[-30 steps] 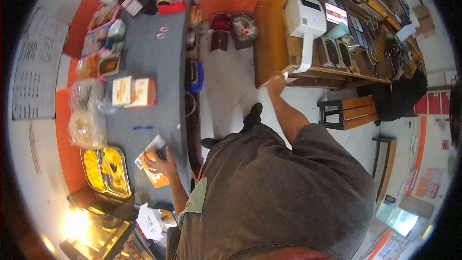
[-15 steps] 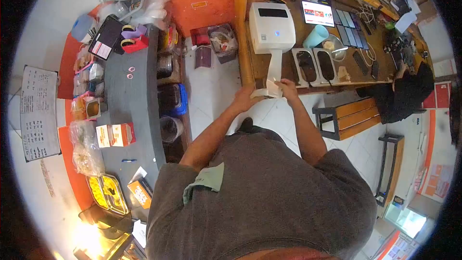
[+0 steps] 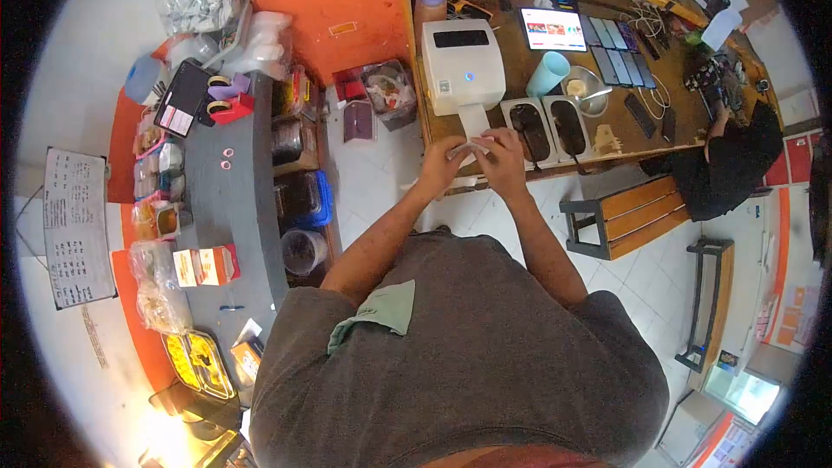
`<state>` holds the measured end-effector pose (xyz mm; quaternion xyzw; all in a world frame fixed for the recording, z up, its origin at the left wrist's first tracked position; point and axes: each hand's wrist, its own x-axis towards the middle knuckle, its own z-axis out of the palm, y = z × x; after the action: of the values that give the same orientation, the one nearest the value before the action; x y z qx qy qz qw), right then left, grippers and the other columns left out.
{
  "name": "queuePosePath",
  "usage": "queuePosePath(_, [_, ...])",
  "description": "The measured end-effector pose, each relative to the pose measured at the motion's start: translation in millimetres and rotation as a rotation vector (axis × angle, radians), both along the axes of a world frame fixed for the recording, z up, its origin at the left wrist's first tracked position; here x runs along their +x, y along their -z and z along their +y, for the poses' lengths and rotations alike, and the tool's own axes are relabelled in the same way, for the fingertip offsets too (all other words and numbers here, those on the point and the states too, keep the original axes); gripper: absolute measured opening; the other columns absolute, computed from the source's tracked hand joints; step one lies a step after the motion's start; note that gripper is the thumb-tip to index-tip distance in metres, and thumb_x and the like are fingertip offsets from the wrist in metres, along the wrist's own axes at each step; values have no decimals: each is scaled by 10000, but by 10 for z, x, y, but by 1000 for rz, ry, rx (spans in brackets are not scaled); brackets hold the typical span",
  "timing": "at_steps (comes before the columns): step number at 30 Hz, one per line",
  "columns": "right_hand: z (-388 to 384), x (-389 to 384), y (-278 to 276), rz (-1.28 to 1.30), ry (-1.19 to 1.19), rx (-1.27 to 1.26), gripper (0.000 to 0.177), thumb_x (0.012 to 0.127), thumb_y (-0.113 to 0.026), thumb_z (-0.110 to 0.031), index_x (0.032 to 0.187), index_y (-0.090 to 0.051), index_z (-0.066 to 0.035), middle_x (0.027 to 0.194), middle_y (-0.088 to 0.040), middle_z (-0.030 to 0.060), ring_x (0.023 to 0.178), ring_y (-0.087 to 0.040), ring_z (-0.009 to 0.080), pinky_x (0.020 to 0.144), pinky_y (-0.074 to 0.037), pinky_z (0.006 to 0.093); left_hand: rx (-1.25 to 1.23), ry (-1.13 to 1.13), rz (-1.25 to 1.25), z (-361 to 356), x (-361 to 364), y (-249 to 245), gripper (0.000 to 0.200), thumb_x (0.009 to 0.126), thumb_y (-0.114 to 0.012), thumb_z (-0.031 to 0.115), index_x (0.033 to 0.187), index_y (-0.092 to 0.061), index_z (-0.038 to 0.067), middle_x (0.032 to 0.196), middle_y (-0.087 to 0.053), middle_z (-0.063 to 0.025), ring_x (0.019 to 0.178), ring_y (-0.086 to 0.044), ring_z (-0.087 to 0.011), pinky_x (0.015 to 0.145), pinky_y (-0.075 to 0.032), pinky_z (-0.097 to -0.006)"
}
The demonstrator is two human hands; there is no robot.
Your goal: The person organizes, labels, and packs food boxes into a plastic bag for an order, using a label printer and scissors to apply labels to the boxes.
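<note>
A white label printer [image 3: 464, 78] stands on the wooden counter, and a white paper strip [image 3: 473, 120] runs from its front down toward me. My left hand [image 3: 440, 168] is closed on the strip's loose end from the left. From the right, my right hand [image 3: 503, 161] pinches the same end, its fingertips almost meeting the left ones. Part of the paper lies hidden behind the fingers. Just right of my right hand are two metal containers [image 3: 530, 132] with dark contents and a utensil in each.
A light blue cup [image 3: 548, 74], a glass bowl [image 3: 593, 94], a lit tablet [image 3: 552, 29] and several phones [image 3: 620, 50] sit on the counter. A wooden bench [image 3: 640, 215] stands to the right. Beyond it sits a person in dark clothes [image 3: 728, 160]. A grey counter [image 3: 234, 208] runs along the left.
My hands have come closer together at the strip's end, the right one moving left. The strip between printer and hands looks shorter. The view has shifted slightly.
</note>
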<state>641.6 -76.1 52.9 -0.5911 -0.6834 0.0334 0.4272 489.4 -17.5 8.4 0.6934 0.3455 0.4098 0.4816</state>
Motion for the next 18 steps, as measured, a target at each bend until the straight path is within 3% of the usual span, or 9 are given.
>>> queuePosePath(6, [90, 26, -97, -152, -22, 70, 169, 734, -689, -111, 895, -642, -100, 891, -603, 26, 940, -548, 232, 815, -422, 379, 129, 14, 225, 71, -5, -252, 196, 825, -661, 105, 981, -649, -14, 948, -675, -143, 867, -641, -192, 749, -501, -326])
queuePosePath(8, [66, 0, -77, -135, -27, 42, 150, 735, -683, -105, 874, -629, -93, 893, -604, 32, 942, -550, 239, 818, -422, 384, -190, 24, 83, 1, 7, -346, 179, 796, -651, 53, 959, -648, -21, 888, -668, -178, 877, -649, -285, 793, -497, -350])
queuePosePath(9, [56, -18, -74, -121, -26, 13, 133, 736, -678, -99, 852, -616, -85, 895, -604, 37, 945, -553, 245, 821, -421, 388, -190, 14, 82, 2, 7, -279, 179, 796, -651, 53, 959, -648, -21, 888, -668, -178, 877, -649, -285, 793, -497, -350])
queuePosePath(11, [33, -71, -84, -99, -19, 25, 131, 734, -672, -90, 850, -612, -88, 893, -605, 42, 948, -554, 254, 823, -420, 391, -42, 34, 122, 10, -23, -78, 261, 800, -667, 85, 1030, -610, -22, 969, -646, -184, 887, -651, -281, 779, -516, -352])
queuePosePath(14, [-51, -147, -63, -45, -19, 56, 161, 722, -670, -72, 867, -604, -88, 889, -604, 57, 945, -561, 268, 829, -419, 398, -61, -32, 190, -57, -105, -151, 299, 781, -675, 90, 1059, -603, 8, 976, -641, -176, 964, -615, -303, 826, -489, -382])
queuePosePath(16, [-140, -167, -80, -22, -41, 89, 191, 712, -674, -63, 887, -601, -84, 886, -602, 69, 939, -565, 273, 834, -418, 402, 74, -108, 237, -147, -174, -442, 302, 773, -685, 102, 1058, -611, 36, 983, -640, -159, 1016, -585, -291, 854, -465, -385])
queuePosePath(18, [-241, -140, -134, 17, -181, -76, 259, 712, -684, -54, 952, -587, -66, 915, -606, 101, 910, -583, 285, 824, -424, 405, 223, -195, 270, -211, -274, -631, 306, 765, -694, 113, 1058, -619, 64, 991, -639, -142, 1067, -554, -278, 881, -441, -388])
